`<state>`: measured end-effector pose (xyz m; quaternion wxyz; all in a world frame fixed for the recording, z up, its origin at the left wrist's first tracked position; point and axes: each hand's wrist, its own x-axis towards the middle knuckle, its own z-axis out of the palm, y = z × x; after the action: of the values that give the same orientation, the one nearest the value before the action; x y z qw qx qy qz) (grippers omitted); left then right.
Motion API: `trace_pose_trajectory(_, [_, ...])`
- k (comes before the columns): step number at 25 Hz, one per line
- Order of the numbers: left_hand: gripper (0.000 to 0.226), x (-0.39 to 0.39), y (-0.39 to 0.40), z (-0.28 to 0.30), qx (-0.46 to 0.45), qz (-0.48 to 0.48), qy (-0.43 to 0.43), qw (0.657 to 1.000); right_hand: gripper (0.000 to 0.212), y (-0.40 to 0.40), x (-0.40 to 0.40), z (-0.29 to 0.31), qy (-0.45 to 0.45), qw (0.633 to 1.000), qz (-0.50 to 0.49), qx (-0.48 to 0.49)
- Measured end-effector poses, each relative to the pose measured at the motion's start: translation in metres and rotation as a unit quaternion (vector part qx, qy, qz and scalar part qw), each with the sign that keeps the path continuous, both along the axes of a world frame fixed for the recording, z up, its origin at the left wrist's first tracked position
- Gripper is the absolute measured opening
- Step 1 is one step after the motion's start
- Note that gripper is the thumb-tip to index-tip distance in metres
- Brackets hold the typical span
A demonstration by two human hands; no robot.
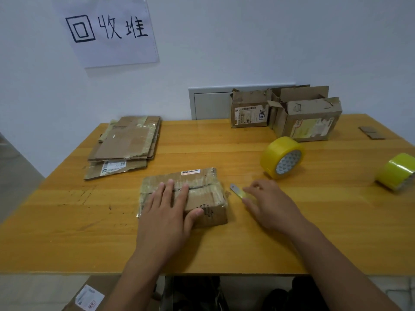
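Observation:
A small taped cardboard box lies in the middle of the wooden table. My left hand rests flat on its top, fingers straight, thumb against the box's near right side. Just right of the box lies a small yellow utility knife with its metal blade pointing away to the left. My right hand is over the knife's handle, fingers loosely bent around it and touching it; whether it grips the handle is unclear.
A stack of flattened cardboard lies at the far left. Two opened boxes stand at the far right. Two yellow tape rolls and a cardboard scrap lie on the right. Another box sits on the floor.

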<state>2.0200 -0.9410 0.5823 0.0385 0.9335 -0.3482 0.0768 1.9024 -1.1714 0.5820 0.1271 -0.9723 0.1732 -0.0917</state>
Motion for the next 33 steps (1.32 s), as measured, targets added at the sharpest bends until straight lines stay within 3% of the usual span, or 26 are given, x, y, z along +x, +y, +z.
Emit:
trace_pose_trajectory(2, [0.092, 0.002, -0.004, 0.002, -0.012, -0.005, -0.002, 1.000, 0.034, -0.002, -0.015, -0.014, 0.060, 0.998, 0.017, -0.032])
trace_pose_trajectory(5, [0.096, 0.007, -0.013, 0.003, -0.014, -0.005, -0.005, 1.000, 0.027, -0.019, -0.043, -0.012, 0.069, 0.997, 0.018, -0.001])
trace_pose_trajectory(11, [0.095, 0.014, -0.039, 0.004, 0.005, 0.004, -0.004, 1.000, 0.038, -0.040, -0.063, 0.005, 0.158, 0.987, 0.017, 0.013])
trace_pose_trajectory(12, [0.092, 0.015, -0.041, 0.004, 0.013, 0.004, 0.000, 1.000, 0.037, -0.041, -0.058, 0.011, 0.141, 0.990, 0.019, 0.017])
trace_pose_trajectory(14, [0.088, 0.017, -0.046, 0.005, 0.023, -0.003, 0.006, 1.000, 0.037, -0.046, -0.041, 0.026, 0.019, 1.000, 0.013, 0.004])
trace_pose_trajectory(16, [0.087, 0.022, -0.049, 0.006, 0.023, -0.009, 0.008, 1.000, 0.038, -0.058, -0.013, 0.042, -0.108, 0.992, -0.002, -0.058])
trace_pose_trajectory(17, [0.089, 0.023, -0.050, 0.005, 0.019, -0.011, 0.008, 1.000, 0.041, -0.065, 0.003, 0.049, -0.117, 0.988, -0.008, -0.100])
trace_pose_trajectory(20, [0.096, 0.025, -0.051, 0.004, 0.005, -0.014, 0.001, 1.000, 0.053, -0.089, 0.048, 0.063, 0.049, 0.978, -0.002, -0.202])
trace_pose_trajectory(22, [0.097, 0.026, -0.051, 0.003, -0.001, -0.017, -0.003, 1.000, 0.048, -0.100, 0.062, 0.069, 0.151, 0.962, -0.007, -0.226])
trace_pose_trajectory(25, [0.094, 0.028, -0.051, 0.000, -0.008, -0.017, -0.011, 1.000, 0.041, -0.111, 0.064, 0.074, 0.162, 0.968, -0.025, -0.192])
trace_pose_trajectory(28, [0.091, 0.031, -0.050, -0.002, -0.012, -0.019, -0.021, 1.000, 0.047, -0.114, 0.059, 0.073, 0.116, 0.986, -0.043, -0.112])
trace_pose_trajectory(33, [0.092, 0.034, -0.051, -0.003, -0.017, -0.022, -0.020, 0.999, 0.039, -0.110, 0.052, 0.068, 0.031, 0.996, -0.082, 0.012])
